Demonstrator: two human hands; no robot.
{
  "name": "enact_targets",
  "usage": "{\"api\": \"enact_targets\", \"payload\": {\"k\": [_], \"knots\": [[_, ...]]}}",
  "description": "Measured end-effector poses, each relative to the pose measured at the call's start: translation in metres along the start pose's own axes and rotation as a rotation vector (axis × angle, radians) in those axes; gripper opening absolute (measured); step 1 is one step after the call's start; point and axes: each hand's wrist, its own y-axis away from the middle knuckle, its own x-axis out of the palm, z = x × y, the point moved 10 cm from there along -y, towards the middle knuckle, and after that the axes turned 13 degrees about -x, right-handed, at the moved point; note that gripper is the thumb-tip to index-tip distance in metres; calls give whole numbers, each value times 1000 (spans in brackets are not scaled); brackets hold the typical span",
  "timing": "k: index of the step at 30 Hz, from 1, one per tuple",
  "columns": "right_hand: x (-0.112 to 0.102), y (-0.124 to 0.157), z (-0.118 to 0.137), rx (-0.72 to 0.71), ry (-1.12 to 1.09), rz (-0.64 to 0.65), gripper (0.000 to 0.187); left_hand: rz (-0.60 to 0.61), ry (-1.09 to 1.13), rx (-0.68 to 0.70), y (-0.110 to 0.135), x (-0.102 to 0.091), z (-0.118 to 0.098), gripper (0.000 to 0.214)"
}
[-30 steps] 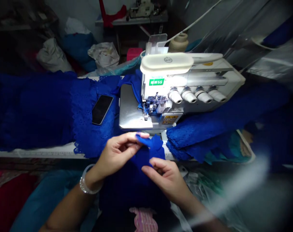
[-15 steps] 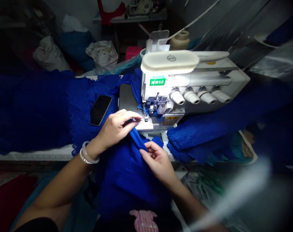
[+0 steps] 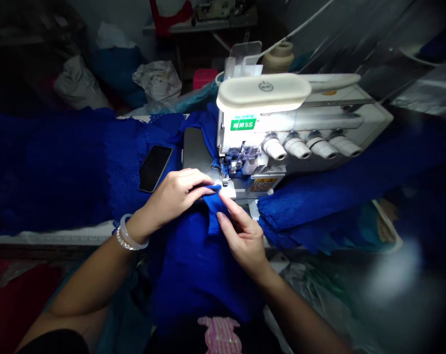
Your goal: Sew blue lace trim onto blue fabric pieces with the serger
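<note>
Royal-blue fabric [image 3: 193, 260] hangs over the table's front edge toward my lap. My left hand [image 3: 179, 194] is closed in a pinch on its folded upper edge, just in front of the presser foot [image 3: 225, 178] of the white overlock sewing machine [image 3: 241, 140]. To the right, my right hand [image 3: 243, 233] has its index finger stretched to the fabric edge beside the left fingertips. Its thumb is apart from the index finger, by the fabric's side; the other fingers are curled and partly hidden.
A black phone [image 3: 155, 168] lies on blue lace fabric [image 3: 123, 147] left of the machine. More blue pieces [image 3: 300, 211] are piled to the right. A lit lamp [image 3: 263, 91] sits over the needle area. Behind stand a thread cone [image 3: 278, 56] and bags [image 3: 158, 81].
My right hand has moved up toward the presser foot, its index finger straightening and its pinch loosening. The fabric edge in my left hand now shows folded at the fingertips.
</note>
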Motion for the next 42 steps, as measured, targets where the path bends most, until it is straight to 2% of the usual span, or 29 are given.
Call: {"api": "enact_targets", "payload": {"k": [2,6,8,11,13,16,18,21,24,30,37,40,42], "knots": [[-1,3,1,-23,67,14,48,-19,-82,70,1,2,-8,11],[-4,7,6,-20,151,51,44,-47,-24,164,1,10,-21,14],[-7,6,9,-25,195,67,42,-43,-69,206,-2,16,-24,19],[-2,4,4,47,229,162,49,-54,-230,213,-9,22,-20,24],[3,5,-4,128,202,227,57,-101,-286,162,-11,17,-13,26],[5,4,-9,182,146,246,65,-275,-290,88,5,-1,-11,21],[5,5,-10,191,127,247,68,-329,-263,148,27,-2,-21,16],[6,4,-11,188,107,265,71,-163,-312,243,51,26,-33,37],[4,4,-15,209,58,254,74,-82,-448,157,53,43,-27,44],[-3,6,-27,310,-104,160,79,-103,-528,54,42,42,-23,42],[-5,13,-22,403,-285,36,85,-105,-572,-30,33,41,-17,41],[-4,32,-18,482,-405,5,76,-100,-581,-28,29,41,-16,41],[5,57,-12,588,-509,104,57,-88,-581,-21,28,41,-15,41]]}}
